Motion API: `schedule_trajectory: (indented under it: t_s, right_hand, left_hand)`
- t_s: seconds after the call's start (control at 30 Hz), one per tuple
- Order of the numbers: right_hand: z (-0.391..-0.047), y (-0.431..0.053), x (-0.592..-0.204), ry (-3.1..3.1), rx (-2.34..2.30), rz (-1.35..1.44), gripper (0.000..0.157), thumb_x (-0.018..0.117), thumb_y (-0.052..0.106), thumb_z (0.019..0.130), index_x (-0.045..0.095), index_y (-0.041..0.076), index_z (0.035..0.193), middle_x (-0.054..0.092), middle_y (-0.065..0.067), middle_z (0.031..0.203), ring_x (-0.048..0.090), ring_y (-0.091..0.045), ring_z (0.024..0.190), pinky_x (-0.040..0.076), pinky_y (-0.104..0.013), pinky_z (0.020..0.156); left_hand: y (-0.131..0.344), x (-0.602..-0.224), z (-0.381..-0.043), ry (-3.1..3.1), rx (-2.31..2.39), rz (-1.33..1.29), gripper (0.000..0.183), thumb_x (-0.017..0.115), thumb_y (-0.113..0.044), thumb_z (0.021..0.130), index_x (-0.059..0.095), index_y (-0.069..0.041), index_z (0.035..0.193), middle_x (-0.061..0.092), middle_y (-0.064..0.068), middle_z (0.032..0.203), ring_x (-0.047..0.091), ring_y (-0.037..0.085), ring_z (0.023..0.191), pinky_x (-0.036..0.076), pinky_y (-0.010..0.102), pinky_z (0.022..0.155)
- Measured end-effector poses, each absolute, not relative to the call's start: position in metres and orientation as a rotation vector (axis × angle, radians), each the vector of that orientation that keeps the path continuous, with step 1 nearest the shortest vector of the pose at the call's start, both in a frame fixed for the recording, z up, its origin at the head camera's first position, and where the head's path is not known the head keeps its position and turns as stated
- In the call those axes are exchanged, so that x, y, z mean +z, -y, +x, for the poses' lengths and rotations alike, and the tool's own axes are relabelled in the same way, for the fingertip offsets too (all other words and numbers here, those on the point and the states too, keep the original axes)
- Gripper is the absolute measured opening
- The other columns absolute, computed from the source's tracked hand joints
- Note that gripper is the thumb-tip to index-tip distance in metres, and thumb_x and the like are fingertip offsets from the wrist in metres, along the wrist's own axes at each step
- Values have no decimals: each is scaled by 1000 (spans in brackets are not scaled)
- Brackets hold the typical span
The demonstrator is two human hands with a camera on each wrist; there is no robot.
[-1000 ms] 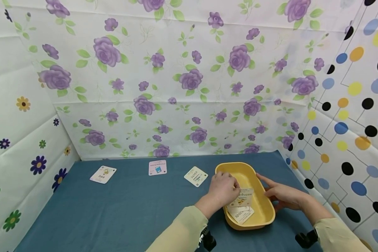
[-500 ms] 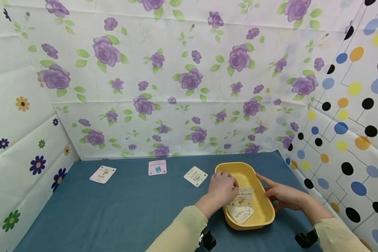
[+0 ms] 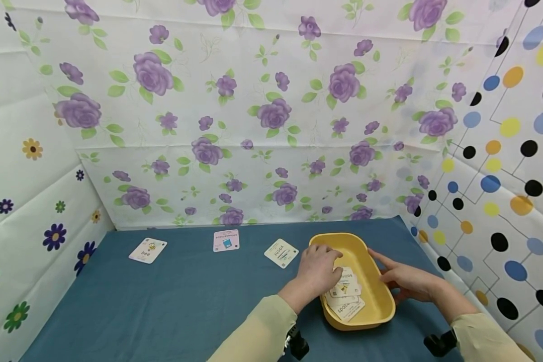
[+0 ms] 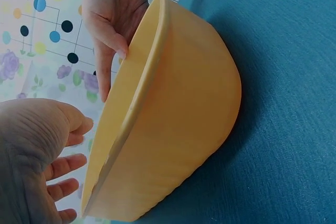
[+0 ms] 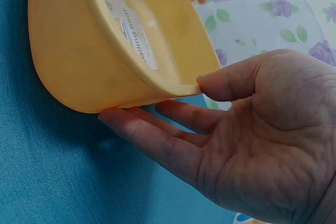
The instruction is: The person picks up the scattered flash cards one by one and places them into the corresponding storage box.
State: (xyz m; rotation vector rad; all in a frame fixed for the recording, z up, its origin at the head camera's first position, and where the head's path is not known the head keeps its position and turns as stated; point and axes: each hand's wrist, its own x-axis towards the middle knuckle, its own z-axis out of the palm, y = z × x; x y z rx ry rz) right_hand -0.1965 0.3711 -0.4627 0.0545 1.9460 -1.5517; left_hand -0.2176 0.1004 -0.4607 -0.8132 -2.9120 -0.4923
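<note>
Your right hand (image 3: 409, 277) pinched the tray (image 3: 376, 299) at three o'clock, while your left hand (image 3: 318, 267), relaxed and holding nothing, could have brushed and scattered the cards (image 3: 346, 291) inside at seven o'clock.

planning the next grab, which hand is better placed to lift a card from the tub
Probably the left hand: apparently empty, close to the cards; the right hand grips the yellow tub.
</note>
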Motion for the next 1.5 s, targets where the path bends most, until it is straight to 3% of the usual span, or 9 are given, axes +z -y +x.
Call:
schedule_trajectory:
  t_s: [0.3, 0.47, 1.07, 1.5]
  right_hand:
    - [-196, -371, -463, -1944, -1554, 47, 88, 54, 10, 103, -5, 30, 165, 30, -37, 156, 62, -44, 116, 57, -60, 82]
    - [-196, -371, -463, -1941, -1555, 47, 88, 53, 10, 103, -5, 31, 165, 24, -37, 158, 62, -43, 118, 57, -60, 82]
    - [-197, -373, -464, -1945, -1550, 36, 88, 54, 11, 103, -5, 32, 165, 21, -37, 160, 62, -43, 117, 57, -60, 82]
    - [-196, -372, -464, -1949, -1549, 38, 87, 53, 11, 104, -5, 31, 165, 22, -36, 160, 62, -43, 117, 57, -59, 82]
  left_hand:
    - [-97, -454, -214, 2882, -552, -851, 49, 61, -43, 102, 53, -33, 149, 56, -6, 141, 45, 22, 134, 35, 45, 113]
    - [-95, -449, -210, 2859, -576, -879, 55, 59, -48, 102, 48, -33, 153, 53, -5, 146, 43, 23, 138, 31, 47, 116]
    - [-85, -436, -200, 2799, -631, -978, 61, 51, -55, 103, 34, -39, 160, 35, 1, 163, 28, 26, 151, 20, 57, 120]
    - [-78, -429, -196, 2746, -642, -983, 63, 55, -54, 102, 36, -36, 160, 37, 0, 162, 30, 26, 150, 20, 58, 120]
